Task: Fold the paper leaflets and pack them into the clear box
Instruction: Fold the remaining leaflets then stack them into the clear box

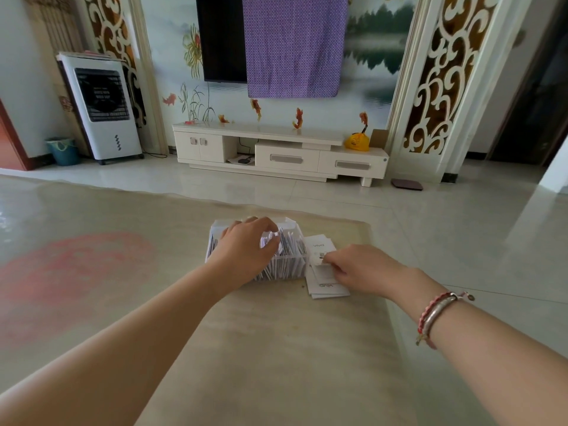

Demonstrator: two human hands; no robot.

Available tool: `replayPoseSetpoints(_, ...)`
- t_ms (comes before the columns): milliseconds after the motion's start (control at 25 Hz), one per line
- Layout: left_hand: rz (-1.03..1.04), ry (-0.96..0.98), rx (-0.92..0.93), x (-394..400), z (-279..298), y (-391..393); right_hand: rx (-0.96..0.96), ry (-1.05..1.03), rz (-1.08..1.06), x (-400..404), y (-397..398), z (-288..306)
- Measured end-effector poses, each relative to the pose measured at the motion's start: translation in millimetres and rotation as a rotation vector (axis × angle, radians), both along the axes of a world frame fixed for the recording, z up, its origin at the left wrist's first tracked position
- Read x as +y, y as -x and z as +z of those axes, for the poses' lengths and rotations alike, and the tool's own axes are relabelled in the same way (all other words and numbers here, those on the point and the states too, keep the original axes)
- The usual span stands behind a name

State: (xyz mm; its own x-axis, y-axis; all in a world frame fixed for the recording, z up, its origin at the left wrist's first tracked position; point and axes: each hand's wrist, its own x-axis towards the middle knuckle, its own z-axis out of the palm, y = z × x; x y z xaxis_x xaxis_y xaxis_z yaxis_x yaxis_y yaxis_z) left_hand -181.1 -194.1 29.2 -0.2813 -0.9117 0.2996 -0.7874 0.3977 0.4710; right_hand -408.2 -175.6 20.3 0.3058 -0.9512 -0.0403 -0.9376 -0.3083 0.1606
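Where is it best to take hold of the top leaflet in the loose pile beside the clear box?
Probably its near right edge, from the right: the pile of leaflets lies flat, the clear box blocks its left, and the right hand already rests there.

Clear plastic box at table centre, packed with upright folded white paper leaflets; left hand rests on top of them. At the box's 3 o'clock, touching it, a flat stack of white printed leaflets lies under the right hand. At 12 o'clock, well apart, a low white TV cabinet stands against the wall.
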Motion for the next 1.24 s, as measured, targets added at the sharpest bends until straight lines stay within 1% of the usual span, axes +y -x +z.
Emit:
replayPoseSetpoints(40, -0.006, 0.003, 0.011, 1, 1, 1, 0.024, 0.101, -0.003, 2, 3, 1)
replayPoseSetpoints(80, -0.011, -0.002, 0.015, 2, 3, 3, -0.013, 0.215, -0.004, 3, 7, 3)
replayPoseSetpoints(120, -0.020, -0.012, 0.008, 2, 7, 7, -0.123, 0.327, -0.010, 4, 10, 6)
replayPoseSetpoints(160, -0.035, -0.020, -0.008, 3, 9, 12, -0.295, 0.417, -0.033, 5, 12, 9)
replayPoseSetpoints(200, -0.055, -0.029, -0.026, 4, 11, 18, -0.490, 0.466, -0.082, 6, 11, 13)
replayPoseSetpoints(240, -0.073, -0.043, -0.051, 4, 13, 25, -0.671, 0.463, -0.151, 7, 9, 18)
replayPoseSetpoints(280, -0.086, -0.052, -0.083, 4, 13, 31, -0.811, 0.422, -0.235, 5, 7, 21)
replayPoseSetpoints(320, -0.094, -0.053, -0.122, 1, 13, 37, -0.912, 0.383, -0.303, 3, 6, 22)
replayPoseSetpoints(440, -0.051, -0.089, -0.208, -17, 11, 49, -1.112, 0.340, -0.372, -2, 1, 22)
replayPoseSetpoints(560, -0.004, -0.191, -0.175, -39, 8, 54, -1.254, 0.283, -0.376, -6, -4, 29)
replayPoseSetpoints(640, -0.022, -0.266, -0.123, -50, 2, 55, -1.291, 0.242, -0.346, -12, -11, 32)
replayPoseSetpoints(760, -0.048, -0.324, -0.087, -60, -7, 52, -1.154, 0.292, -0.263, -20, -21, 27)
replayPoseSetpoints(800, -0.057, -0.343, -0.061, -62, -9, 51, -1.148, 0.319, -0.260, -22, -24, 25)
replayPoseSetpoints(880, -0.055, -0.382, -0.020, -63, -11, 50, -1.194, 0.348, -0.282, -26, -27, 23)
replayPoseSetpoints(960, -0.048, -0.405, -0.027, -66, -14, 50, -1.219, 0.354, -0.319, -28, -29, 23)
replayPoseSetpoints(1080, -0.050, -0.395, -0.092, -68, -16, 51, -1.159, 0.392, -0.336, -30, -26, 24)
replayPoseSetpoints(1160, -0.053, -0.390, -0.098, -70, -16, 49, -1.125, 0.403, -0.366, -30, -23, 27)
replayPoseSetpoints(1240, -0.036, -0.395, -0.094, -72, -17, 47, -1.148, 0.388, -0.391, -30, -20, 29)
